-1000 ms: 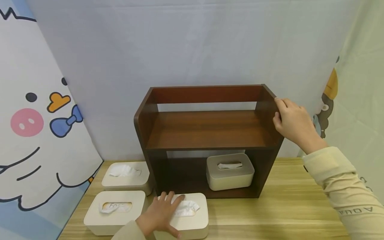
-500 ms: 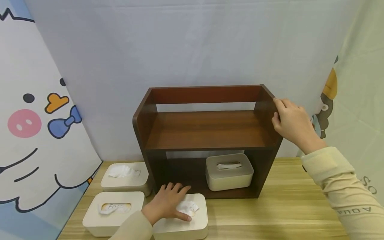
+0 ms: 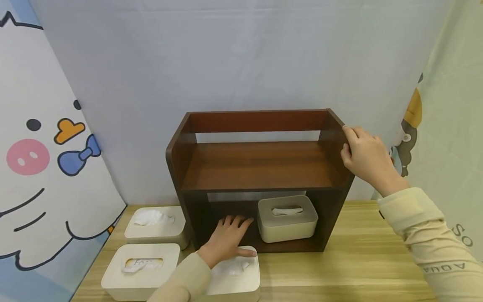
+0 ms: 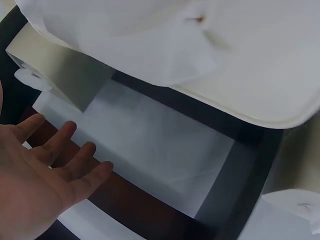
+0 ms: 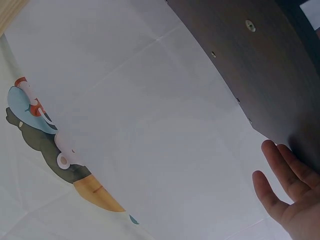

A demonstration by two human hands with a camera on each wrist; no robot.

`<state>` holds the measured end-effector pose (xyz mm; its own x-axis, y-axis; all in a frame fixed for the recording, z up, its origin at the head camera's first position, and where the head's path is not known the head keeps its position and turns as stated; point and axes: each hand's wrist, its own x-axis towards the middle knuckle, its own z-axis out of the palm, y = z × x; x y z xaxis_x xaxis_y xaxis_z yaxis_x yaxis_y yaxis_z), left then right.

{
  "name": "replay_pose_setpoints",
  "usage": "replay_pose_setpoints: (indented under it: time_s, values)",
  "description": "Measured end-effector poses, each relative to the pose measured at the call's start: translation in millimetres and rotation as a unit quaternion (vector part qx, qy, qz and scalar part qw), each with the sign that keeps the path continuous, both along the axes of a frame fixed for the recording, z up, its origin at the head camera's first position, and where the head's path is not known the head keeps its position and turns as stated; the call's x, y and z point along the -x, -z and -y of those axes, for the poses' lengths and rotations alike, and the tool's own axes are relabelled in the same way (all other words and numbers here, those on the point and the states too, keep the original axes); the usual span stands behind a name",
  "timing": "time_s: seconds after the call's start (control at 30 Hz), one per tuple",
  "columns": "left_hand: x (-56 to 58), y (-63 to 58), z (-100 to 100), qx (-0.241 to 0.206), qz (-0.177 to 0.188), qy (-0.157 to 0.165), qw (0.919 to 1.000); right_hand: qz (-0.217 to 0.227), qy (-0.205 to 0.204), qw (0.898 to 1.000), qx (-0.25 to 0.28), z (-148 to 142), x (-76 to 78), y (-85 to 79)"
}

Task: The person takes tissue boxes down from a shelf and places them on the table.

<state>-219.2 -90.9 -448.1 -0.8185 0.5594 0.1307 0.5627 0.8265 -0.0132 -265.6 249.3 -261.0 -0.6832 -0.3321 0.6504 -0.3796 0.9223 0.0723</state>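
Observation:
A dark brown two-tier wooden shelf (image 3: 260, 165) stands on the table. My right hand (image 3: 366, 157) holds the sloping front edge of its right side panel, thumb towards the inside; in the right wrist view, fingers (image 5: 280, 170) lie along the outer face. My left hand (image 3: 228, 237) is spread above a white tissue box (image 3: 241, 283), fingertips reaching in front of the lower compartment. The left wrist view shows this hand (image 4: 45, 180) with nothing in it. Inside the lower compartment, at the right, sits a beige tissue box (image 3: 288, 220) with a tissue in its slot.
Left of the shelf are two more white tissue boxes, a rear one (image 3: 156, 224) near the side panel and a front one (image 3: 141, 268). The wood-grain table (image 3: 351, 268) extends to the right. A pale curtain (image 3: 241, 54) hangs behind; a cartoon-printed sheet (image 3: 49, 201) borders the left.
My left hand has moved forward and right across the front tissue box towards the lower compartment. The right hand stays on the side panel. The view has shifted slightly.

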Motion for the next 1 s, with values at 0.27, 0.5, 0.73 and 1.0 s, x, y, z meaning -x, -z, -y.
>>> replay_pose_setpoints:
  time_s: [0.27,0.5,0.73,1.0]
  values:
    - [22.5,4.7,-27.4,-0.010,-0.048,-0.003,0.9988,0.002,-0.002,1.000,0.001,0.6,-0.8,-0.7]
    - [40.0,8.3,-49.3,-0.059,-0.052,-0.007,0.9969,-0.003,-0.003,1.000,0.001,1.9,0.2,0.0]
    - [55.6,9.1,-66.7,-0.075,0.002,-0.043,0.9962,0.003,-0.003,1.000,0.006,1.9,-1.0,1.0]
    - [68.7,14.5,-74.4,-0.098,0.080,-0.076,0.9891,-0.005,-0.004,1.000,0.005,0.6,0.2,1.4]
